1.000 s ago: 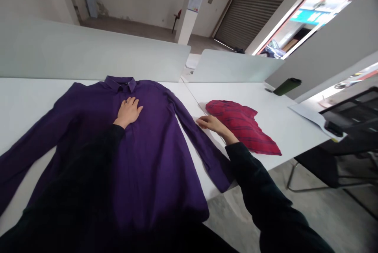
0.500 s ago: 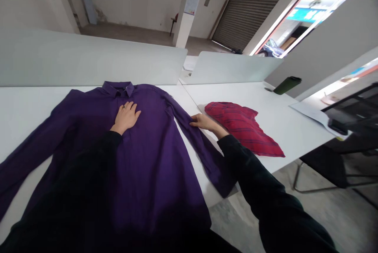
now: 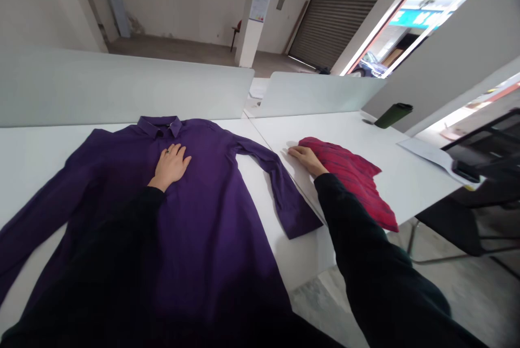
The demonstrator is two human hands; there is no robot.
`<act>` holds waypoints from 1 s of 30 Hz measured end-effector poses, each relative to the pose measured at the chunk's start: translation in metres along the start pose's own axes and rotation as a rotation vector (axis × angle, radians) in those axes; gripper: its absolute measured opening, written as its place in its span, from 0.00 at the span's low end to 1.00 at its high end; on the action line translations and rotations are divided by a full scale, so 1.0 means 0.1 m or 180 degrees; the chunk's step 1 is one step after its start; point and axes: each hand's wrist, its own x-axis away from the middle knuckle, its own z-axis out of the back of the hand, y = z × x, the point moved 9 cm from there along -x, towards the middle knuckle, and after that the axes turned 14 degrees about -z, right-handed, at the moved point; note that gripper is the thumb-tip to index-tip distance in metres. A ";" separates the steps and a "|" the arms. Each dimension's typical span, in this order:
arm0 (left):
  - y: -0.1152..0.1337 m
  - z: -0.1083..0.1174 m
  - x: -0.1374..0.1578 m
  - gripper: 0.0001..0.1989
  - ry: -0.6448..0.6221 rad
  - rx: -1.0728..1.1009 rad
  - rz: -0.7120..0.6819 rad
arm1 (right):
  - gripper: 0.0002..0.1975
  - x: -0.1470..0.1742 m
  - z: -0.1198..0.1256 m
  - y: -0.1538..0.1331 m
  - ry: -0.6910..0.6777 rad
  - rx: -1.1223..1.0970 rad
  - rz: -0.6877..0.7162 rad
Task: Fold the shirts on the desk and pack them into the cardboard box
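Observation:
A purple long-sleeved shirt (image 3: 211, 212) lies face up on the white table (image 3: 260, 207), its collar toward the divider. My left hand (image 3: 169, 166) rests flat on the chest of the shirt, fingers stretched out. My right hand (image 3: 307, 158) is just beyond the bent sleeve (image 3: 280, 185), apart from it, at the left edge of a red cloth with dark stripes (image 3: 353, 175). Its fingers are held close together, and no fabric shows in them. Beneath my right forearm, part of the red cloth is hidden.
A pale divider panel (image 3: 162, 88) runs along the table's back, with a second panel (image 3: 320, 93) to the right. A dark green roll-like object (image 3: 394, 115) and papers (image 3: 430, 158) lie at the far right. A black chair (image 3: 450, 229) stands beside the table.
My right hand has let go of the sleeve and moved right. The sleeve now bends outward, its cuff higher on the table. The red cloth has shifted right and crumpled. My left hand stays put.

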 end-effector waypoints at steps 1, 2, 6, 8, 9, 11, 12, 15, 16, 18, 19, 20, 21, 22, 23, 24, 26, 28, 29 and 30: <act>0.00 0.00 0.00 0.29 0.0005 -0.0001 -0.0003 | 0.20 -0.02 0.10 0.08 0.0074 -0.0021 -0.0084; -0.01 0.00 0.00 0.29 0.0015 0.0004 -0.0005 | 0.21 -0.03 0.18 0.15 0.0136 -0.0015 -0.0156; -0.02 -0.02 -0.02 0.29 0.0106 0.0029 -0.0036 | 0.23 0.09 0.32 0.27 0.0113 0.0109 -0.0353; -0.03 -0.03 -0.03 0.29 0.0140 0.0016 -0.0063 | 0.22 0.30 0.21 0.24 -0.0147 0.0325 -0.0322; -0.03 -0.03 -0.03 0.29 0.0147 0.0005 -0.0079 | 0.21 0.44 0.12 0.21 -0.0319 0.0540 -0.0245; -0.02 -0.03 -0.04 0.29 0.0152 -0.0017 -0.0110 | 0.19 0.77 -0.08 0.14 -0.0635 0.1123 -0.0033; -0.02 -0.03 -0.05 0.29 0.0155 -0.0026 -0.0122 | 0.17 0.93 -0.17 0.11 -0.0749 0.1395 0.0062; -0.02 -0.02 -0.06 0.29 0.0172 -0.0048 -0.0125 | 0.07 1.22 -0.28 0.06 -0.0888 0.1660 0.0249; -0.01 -0.02 -0.06 0.29 0.0175 -0.0051 -0.0123 | 0.05 1.23 -0.26 0.05 -0.0871 0.1568 0.0262; -0.01 -0.01 -0.06 0.29 0.0170 -0.0058 -0.0124 | 0.05 1.13 -0.12 0.06 -0.0702 0.1260 0.0155; -0.01 0.00 -0.06 0.29 0.0166 -0.0062 -0.0129 | 0.06 1.02 0.00 0.08 -0.0553 0.1076 0.0048; -0.01 0.00 -0.06 0.29 0.0167 -0.0065 -0.0131 | 0.08 0.90 0.15 0.10 -0.0381 0.0891 -0.0059; -0.01 0.00 -0.06 0.30 0.0168 -0.0068 -0.0134 | 0.09 0.76 0.30 0.11 -0.0192 0.0736 -0.0143; -0.01 0.00 -0.06 0.30 0.0169 -0.0068 -0.0137 | 0.10 0.62 0.47 0.12 0.0008 0.0634 -0.0183; -0.01 0.00 -0.07 0.30 0.0171 -0.0068 -0.0140 | 0.10 0.49 0.63 0.11 0.0207 0.0593 -0.0185; -0.01 0.00 -0.07 0.30 0.0173 -0.0069 -0.0143 | 0.10 0.37 0.79 0.10 0.0387 0.0612 -0.0166; -0.01 0.00 -0.06 0.30 0.0179 -0.0082 -0.0147 | 0.11 0.14 1.05 0.07 0.0626 0.0819 -0.0118; -0.01 0.00 -0.06 0.30 0.0172 -0.0111 -0.0143 | 0.12 -0.05 1.23 0.06 0.0689 0.1114 -0.0107; -0.01 0.00 -0.06 0.30 0.0152 -0.0129 -0.0139 | 0.13 -0.13 1.30 0.05 0.0680 0.1244 -0.0114; -0.02 0.00 -0.06 0.30 0.0111 -0.0149 -0.0137 | 0.13 -0.20 1.36 0.04 0.0663 0.1349 -0.0113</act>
